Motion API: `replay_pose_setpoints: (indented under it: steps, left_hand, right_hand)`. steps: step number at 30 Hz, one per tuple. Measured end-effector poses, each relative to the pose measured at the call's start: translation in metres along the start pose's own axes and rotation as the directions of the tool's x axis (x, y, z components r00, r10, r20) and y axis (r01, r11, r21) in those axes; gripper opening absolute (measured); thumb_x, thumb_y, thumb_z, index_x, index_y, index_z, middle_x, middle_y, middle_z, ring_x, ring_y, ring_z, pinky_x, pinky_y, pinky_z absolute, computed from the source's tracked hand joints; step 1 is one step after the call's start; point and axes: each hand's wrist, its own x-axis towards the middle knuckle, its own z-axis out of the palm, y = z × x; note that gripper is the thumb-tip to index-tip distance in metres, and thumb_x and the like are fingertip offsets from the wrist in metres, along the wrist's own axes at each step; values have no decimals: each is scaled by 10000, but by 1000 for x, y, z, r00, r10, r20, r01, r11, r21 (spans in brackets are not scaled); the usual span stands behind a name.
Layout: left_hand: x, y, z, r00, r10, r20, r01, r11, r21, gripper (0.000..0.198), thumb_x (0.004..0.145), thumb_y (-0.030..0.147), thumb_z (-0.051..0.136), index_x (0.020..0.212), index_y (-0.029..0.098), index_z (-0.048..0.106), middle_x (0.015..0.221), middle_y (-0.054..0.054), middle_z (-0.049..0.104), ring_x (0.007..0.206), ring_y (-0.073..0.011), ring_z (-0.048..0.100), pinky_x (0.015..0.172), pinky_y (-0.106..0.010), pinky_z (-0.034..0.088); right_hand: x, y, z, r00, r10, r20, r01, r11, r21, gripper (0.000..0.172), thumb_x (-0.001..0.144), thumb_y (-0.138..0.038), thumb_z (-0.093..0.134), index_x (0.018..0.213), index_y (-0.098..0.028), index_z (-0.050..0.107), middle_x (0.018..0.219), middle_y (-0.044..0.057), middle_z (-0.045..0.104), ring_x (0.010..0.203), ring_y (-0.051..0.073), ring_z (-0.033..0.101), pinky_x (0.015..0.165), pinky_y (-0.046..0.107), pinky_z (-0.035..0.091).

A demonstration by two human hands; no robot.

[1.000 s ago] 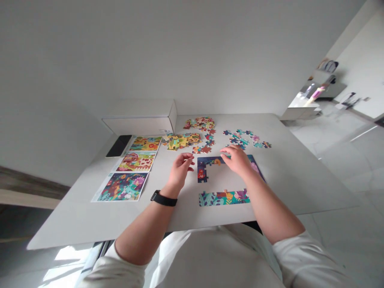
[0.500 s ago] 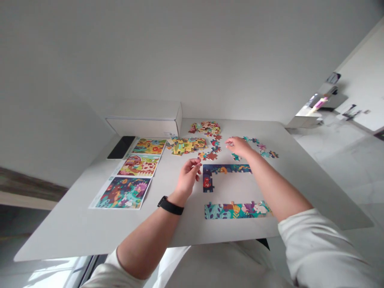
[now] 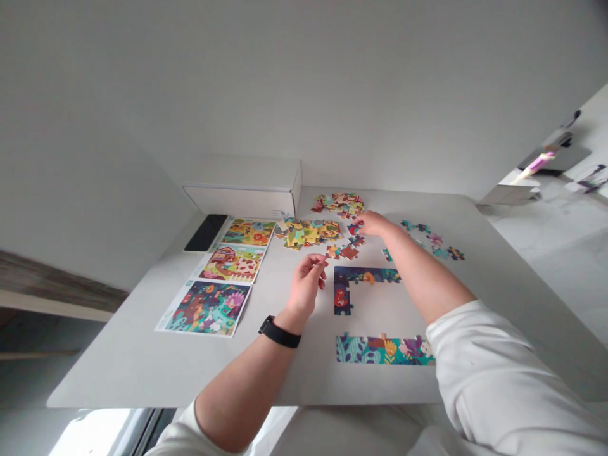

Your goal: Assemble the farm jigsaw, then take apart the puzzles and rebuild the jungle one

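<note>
My left hand (image 3: 308,278), with a black band on its wrist, hovers left of the dark puzzle corner section (image 3: 342,296). Its fingers are curled with thumb and index together; whatever they hold, if anything, is too small to make out. My right hand (image 3: 372,223) reaches to the loose dark pieces (image 3: 355,240), its fingertips pinched at a red and blue piece (image 3: 353,230). Just in front lie brown pieces (image 3: 349,252). A joined teal strip with plants (image 3: 380,350) lies nearest me, its right end hidden by my right sleeve.
Yellow-green pieces (image 3: 304,234) and a reddish pile (image 3: 339,202) lie further back. Teal and pink pieces (image 3: 434,239) are scattered at the right. Three picture sheets (image 3: 206,308), a black phone (image 3: 206,232) and a white box (image 3: 242,190) stand or lie on the left.
My right hand has moved left, from beside the teal pieces to the dark pieces in the middle. My left hand keeps nearly the same pose. The view has shifted slightly.
</note>
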Motion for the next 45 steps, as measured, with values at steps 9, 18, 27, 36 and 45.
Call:
replay_pose_setpoints:
  steps: [9,18,27,36,45]
  left_hand:
    - [1,-3,1,1000,-2,31,1,1000,25,306,802,415,777,989,207,653,944,-10,640,633,-82,527,481,-191,388]
    - [0,4,1,993,76,86,-82,994,69,337,784,425,800,999,214,649,917,1,606,663,-90,536,494,-189,394]
    - [-19,9,0,953,93,287,-140,979,148,441,814,516,864,1063,210,667,886,5,607,702,-106,591,475,-178,434]
    - [-24,2,2,896,-80,437,-79,939,333,424,785,502,906,953,183,684,693,32,599,488,-66,487,430,-196,381]
    - [-18,-6,-1,887,-52,460,-129,926,354,442,790,549,890,956,191,690,628,49,562,462,-74,429,427,-214,351]
  right_hand:
    - [-24,2,-3,984,113,-136,-89,981,170,232,734,-143,836,939,-207,746,1002,55,776,894,207,687,887,336,535]
    - [-119,-11,-21,927,261,-270,18,687,726,227,781,-307,804,881,-226,617,810,-1,678,747,177,633,741,325,534]
    - [-219,-83,0,975,137,-177,87,497,863,382,732,-486,856,932,-236,648,847,8,696,775,184,654,691,315,546]
    - [-231,-109,53,985,96,-143,82,465,882,374,715,-504,818,903,-236,637,844,-9,687,798,187,652,748,326,532]
    - [-231,-105,56,976,142,-167,82,469,879,345,801,-503,762,1005,-244,658,874,13,733,829,206,697,751,333,544]
